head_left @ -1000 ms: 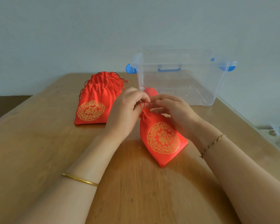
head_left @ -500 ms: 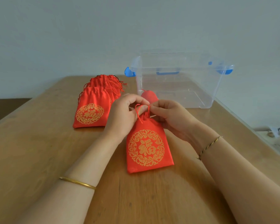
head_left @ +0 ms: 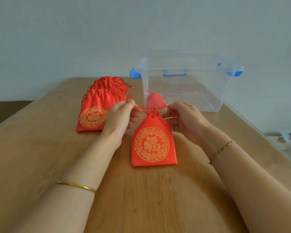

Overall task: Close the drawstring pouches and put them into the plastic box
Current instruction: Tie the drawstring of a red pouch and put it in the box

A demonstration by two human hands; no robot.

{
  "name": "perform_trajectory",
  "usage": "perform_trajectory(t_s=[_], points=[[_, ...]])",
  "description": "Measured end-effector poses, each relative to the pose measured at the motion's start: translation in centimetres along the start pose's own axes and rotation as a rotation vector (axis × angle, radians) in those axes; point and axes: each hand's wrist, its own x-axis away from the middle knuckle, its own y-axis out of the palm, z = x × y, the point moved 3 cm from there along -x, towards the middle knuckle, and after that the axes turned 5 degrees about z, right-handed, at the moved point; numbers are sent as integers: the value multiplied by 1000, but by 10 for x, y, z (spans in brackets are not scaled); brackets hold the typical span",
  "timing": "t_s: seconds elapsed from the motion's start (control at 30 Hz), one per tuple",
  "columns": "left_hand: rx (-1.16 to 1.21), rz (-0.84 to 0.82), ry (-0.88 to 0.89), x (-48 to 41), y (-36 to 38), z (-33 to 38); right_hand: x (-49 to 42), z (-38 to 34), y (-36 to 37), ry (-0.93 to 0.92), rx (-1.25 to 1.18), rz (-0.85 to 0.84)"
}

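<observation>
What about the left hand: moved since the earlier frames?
Yes. The left hand has pulled left, toward the stack of pouches, stretching the cord away from the right hand it touched earlier.

Cinched red pouch (head_left: 153, 145), stacked pouches (head_left: 95, 111) left, clear box (head_left: 225, 84) behind

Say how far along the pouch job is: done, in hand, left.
Done: one pouch lies in the box. In hand: the left hand and right hand pinch the cords of a second pouch, its neck cinched. Left: boxing it, then the pile.
</observation>
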Motion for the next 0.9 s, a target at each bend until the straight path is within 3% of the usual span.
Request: perform_trajectory(t_s=[0.37,0.53,0.63,0.77,0.9], points=[[-82,146,-73,-3,-10,0,-6,2,-11,-30,2,153],[79,205,-106,-3,-5,-1,-9,6,-14,27,42,241],[326,134,-164,-1,2,2,-11,10,-12,68,50,267],[667,-88,-180,3,11,8,-11,10,-13,118,-24,246],[400,-224,-4,5,13,12,-9,5,-16,79,-73,196]])
